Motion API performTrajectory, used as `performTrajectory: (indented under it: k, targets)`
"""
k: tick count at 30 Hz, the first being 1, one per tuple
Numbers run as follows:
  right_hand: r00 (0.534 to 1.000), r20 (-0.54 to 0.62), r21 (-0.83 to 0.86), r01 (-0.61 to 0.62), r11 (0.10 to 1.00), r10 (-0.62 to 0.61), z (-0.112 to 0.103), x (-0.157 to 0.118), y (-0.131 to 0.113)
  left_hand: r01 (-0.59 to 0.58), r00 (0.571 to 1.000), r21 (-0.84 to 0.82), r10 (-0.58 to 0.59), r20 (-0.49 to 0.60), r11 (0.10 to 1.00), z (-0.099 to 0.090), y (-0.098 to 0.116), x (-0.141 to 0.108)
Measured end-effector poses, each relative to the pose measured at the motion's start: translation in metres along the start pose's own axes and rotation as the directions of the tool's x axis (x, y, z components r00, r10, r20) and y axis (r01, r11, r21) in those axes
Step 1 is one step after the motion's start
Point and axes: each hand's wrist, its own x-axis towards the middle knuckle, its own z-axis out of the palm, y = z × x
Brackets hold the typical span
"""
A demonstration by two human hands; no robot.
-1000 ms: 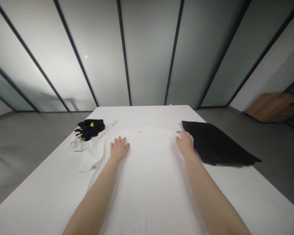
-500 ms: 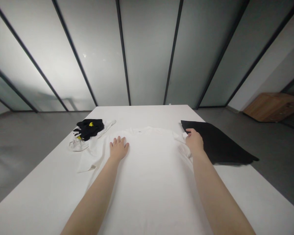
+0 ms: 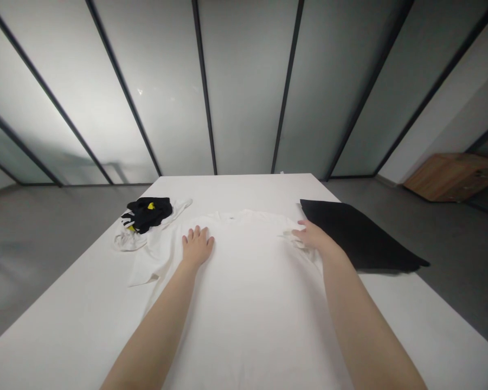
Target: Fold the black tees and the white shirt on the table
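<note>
Smoothing the white cotton T-shirt (image 3: 248,303), centred on the white rectangular surface (image 3: 61,330), works best with open palms: left hand (image 3: 197,248) flat at 11 o'clock, fingers apart; right hand (image 3: 315,238) at 1 o'clock, fingers together, clamped on nothing.

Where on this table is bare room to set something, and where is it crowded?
Bare table lies beyond the white T-shirt and at the front on both sides, below the black cloth on the right. It is crowded where the black bundle sits on white cloth.
</note>
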Motion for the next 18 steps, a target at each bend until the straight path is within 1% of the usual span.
performTrajectory:
  k: [2, 4, 6, 8, 11, 14, 16, 18]
  targets:
    - [0.999, 0.040, -0.093, -0.014, 0.996, 0.018, 0.005, -0.003, 0.002, -0.003, 1.000, -0.006, 0.002, -0.012, 1.000, 0.000, 0.000, 0.000]
    - [0.998, 0.054, -0.193, -0.014, 0.981, 0.025, 0.008, -0.004, 0.002, -0.003, 1.000, -0.010, 0.003, -0.017, 1.000, 0.001, 0.000, 0.000]
    - [1.000, 0.027, -0.223, -0.004, 0.975, 0.011, 0.006, -0.003, 0.002, -0.005, 1.000, -0.009, 0.005, -0.016, 1.000, 0.001, 0.000, 0.000]
    - [1.000, -0.022, -0.202, 0.004, 0.979, -0.009, 0.000, 0.000, 0.000, -0.006, 1.000, -0.003, 0.006, -0.013, 1.000, 0.000, 0.001, -0.001]
    - [0.983, -0.185, -0.074, -0.013, 0.997, -0.001, -0.012, 0.003, -0.005, -0.003, 1.000, 0.004, 0.004, -0.012, 1.000, -0.001, 0.002, -0.002]
    - [0.931, -0.356, 0.136, -0.034, 0.990, 0.081, -0.019, 0.002, -0.009, -0.002, 1.000, 0.004, 0.002, -0.007, 1.000, -0.002, 0.002, -0.002]
    - [0.897, -0.429, 0.219, -0.011, 0.976, 0.107, -0.019, 0.001, -0.011, -0.002, 1.000, 0.005, 0.002, -0.005, 1.000, -0.003, 0.003, -0.002]
    - [0.869, -0.485, 0.270, 0.040, 0.962, 0.100, -0.018, -0.001, -0.012, -0.002, 1.000, 0.007, 0.002, -0.004, 1.000, -0.004, 0.003, -0.003]
